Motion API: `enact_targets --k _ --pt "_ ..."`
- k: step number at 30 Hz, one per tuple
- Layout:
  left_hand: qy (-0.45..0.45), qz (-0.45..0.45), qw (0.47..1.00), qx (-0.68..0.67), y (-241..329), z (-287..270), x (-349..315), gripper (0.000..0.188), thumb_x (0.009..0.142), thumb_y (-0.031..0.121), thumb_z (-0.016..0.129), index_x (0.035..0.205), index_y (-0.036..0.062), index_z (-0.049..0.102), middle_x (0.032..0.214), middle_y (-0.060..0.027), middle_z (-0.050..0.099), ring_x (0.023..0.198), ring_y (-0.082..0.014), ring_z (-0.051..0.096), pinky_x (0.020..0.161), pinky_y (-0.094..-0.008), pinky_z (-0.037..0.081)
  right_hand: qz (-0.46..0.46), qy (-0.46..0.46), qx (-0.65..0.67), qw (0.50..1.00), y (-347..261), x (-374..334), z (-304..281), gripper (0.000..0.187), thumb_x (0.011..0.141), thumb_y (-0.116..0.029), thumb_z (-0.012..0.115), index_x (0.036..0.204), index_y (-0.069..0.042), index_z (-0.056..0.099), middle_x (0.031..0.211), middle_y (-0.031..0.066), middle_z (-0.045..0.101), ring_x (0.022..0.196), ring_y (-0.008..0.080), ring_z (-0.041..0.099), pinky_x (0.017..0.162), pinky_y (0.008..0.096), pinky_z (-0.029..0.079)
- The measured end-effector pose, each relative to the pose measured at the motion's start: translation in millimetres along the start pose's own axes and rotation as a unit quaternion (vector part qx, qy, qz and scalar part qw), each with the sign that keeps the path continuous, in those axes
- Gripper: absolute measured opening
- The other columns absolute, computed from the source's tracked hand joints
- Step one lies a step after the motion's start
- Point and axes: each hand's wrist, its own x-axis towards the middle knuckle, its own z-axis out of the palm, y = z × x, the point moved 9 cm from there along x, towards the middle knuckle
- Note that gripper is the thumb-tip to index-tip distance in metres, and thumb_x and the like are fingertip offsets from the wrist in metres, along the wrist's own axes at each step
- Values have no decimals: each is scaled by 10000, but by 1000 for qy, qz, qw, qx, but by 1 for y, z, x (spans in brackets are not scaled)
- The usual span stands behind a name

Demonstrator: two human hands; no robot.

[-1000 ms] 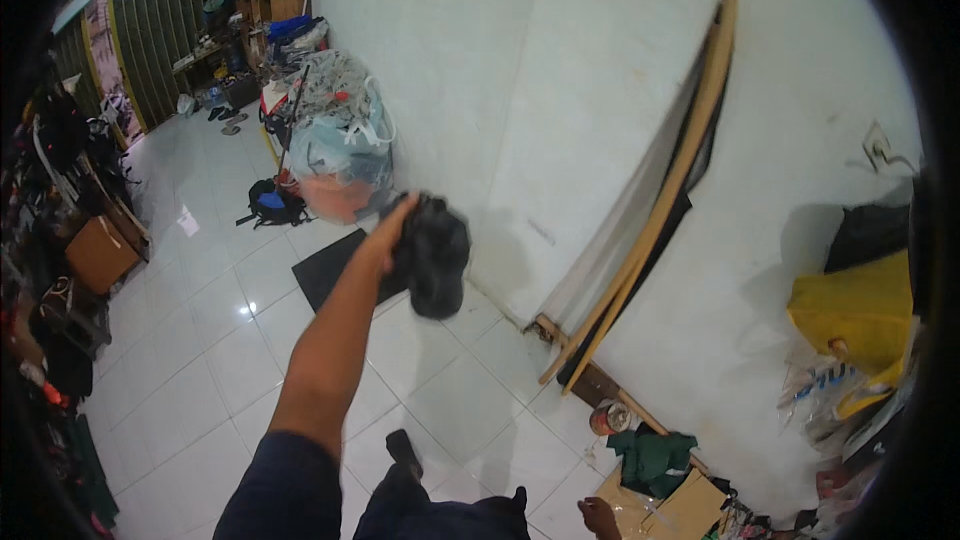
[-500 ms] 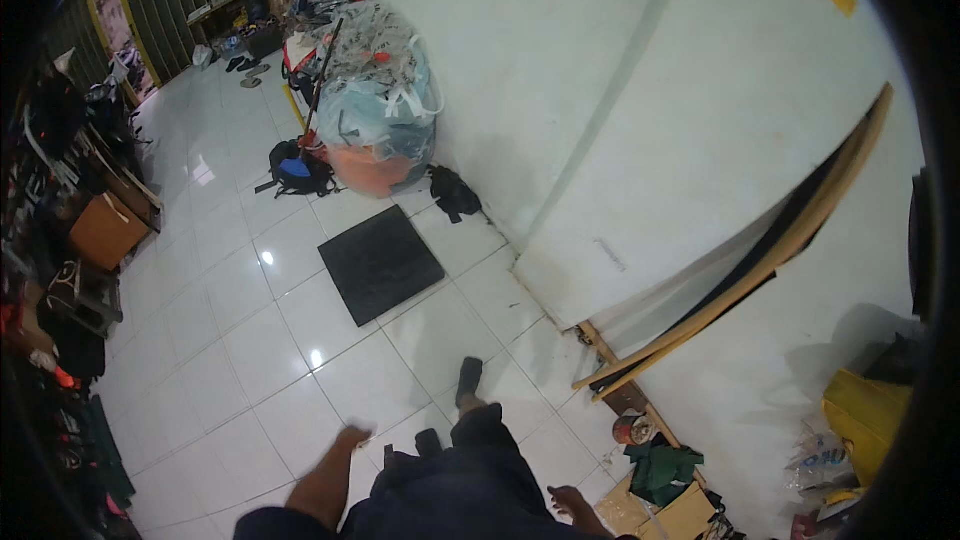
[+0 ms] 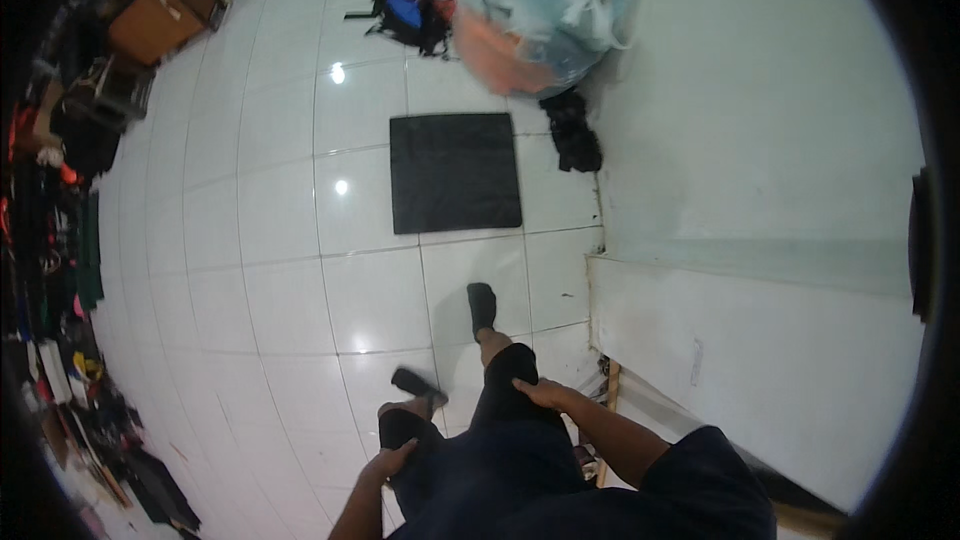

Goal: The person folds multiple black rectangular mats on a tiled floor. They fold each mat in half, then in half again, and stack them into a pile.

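My left hand (image 3: 390,461) is at the left leg of my dark shorts (image 3: 402,427), fingers closed on the cloth above the knee. On the other side, my right hand (image 3: 541,393) pinches the right leg of the shorts near its hem. Both forearms reach in from the lower edge. Beyond my feet in dark socks (image 3: 482,308), a flat black square mat (image 3: 456,173) lies on the white tiles. Neither hand touches the mat.
A large clear plastic bag (image 3: 540,25) with orange contents stands at the far wall. Beside it lie a black and blue backpack (image 3: 405,12) and a black bag (image 3: 574,135). A pale wall (image 3: 760,140) bounds the right; cluttered goods and a brown box (image 3: 155,25) line the left.
My view has turned right and tipped downward, so the mat now lies straighter ahead. Both hands have moved from hanging loose to the legs of my shorts, and my left foot has come into sight.
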Motion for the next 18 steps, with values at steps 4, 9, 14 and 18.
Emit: enact_targets --k 4,9,14,18 --pt "147 104 982 63 23 -8 75 879 838 646 614 1464 64 413 1469 -260 438 1346 -399 447 1034 -487 452 -47 104 -119 986 -33 70 -24 1050 865 -742 495 1515 35 219 1375 352 480 1315 455 463 1106 463 371" --pt "240 65 947 201 35 -97 235 714 792 530 750 1217 -24 595 1212 -263 641 1120 -410 627 930 -475 508 -184 136 -128 965 -99 213 -89 735 913 -594 564 1384 -33 498 1307 251 574 1241 387 535 1043 444 427" --pt "338 269 870 -237 151 -196 345 459 943 334 639 1225 -26 593 976 -107 668 847 -196 641 721 -312 514 -205 314 -122 919 -154 333 -199 468 974 -426 572 1218 -29 613 1108 165 689 995 269 670 867 383 518" --pt "248 364 808 -392 246 -201 406 511 939 357 617 1306 11 533 1117 -109 620 969 -217 611 820 -350 499 -295 303 -201 883 -198 414 -185 440 960 -387 613 1218 -31 617 1043 161 699 960 267 667 869 369 514"
